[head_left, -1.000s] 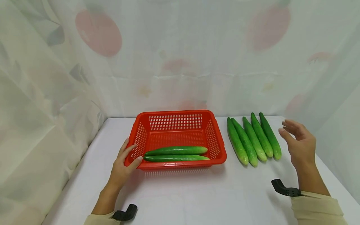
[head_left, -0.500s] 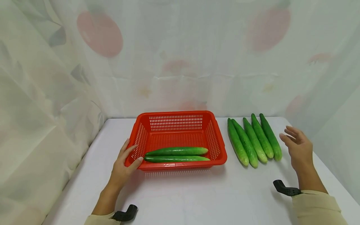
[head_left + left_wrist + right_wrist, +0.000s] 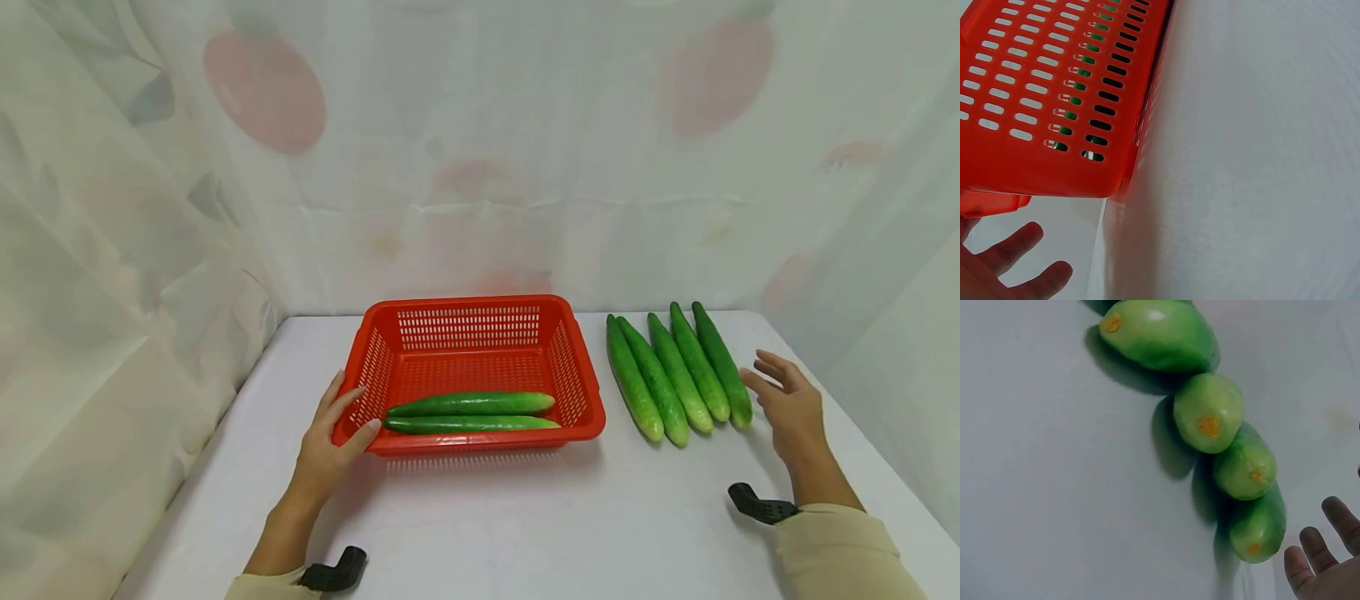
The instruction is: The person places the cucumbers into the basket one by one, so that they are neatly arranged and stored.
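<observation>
In the head view my left hand rests at the near left corner of a red plastic basket, with thumb and one finger reaching over the rim. In the left wrist view its spread fingers show below the basket's slotted wall. Two cucumbers lie side by side along the basket's near side, a rear cucumber and a front cucumber. My right hand hovers just right of the rightmost cucumber, holding nothing, its fingers apart and loosely bent.
Several cucumbers lie in a slanting row right of the basket, pale ends toward me. All rest on a white-covered table. A printed curtain hangs behind the table, and pale fabric bounds the left side.
My right hand has come down and slightly left, closer to the rightmost cucumber. The left hand, the basket and the cucumbers stay in place.
</observation>
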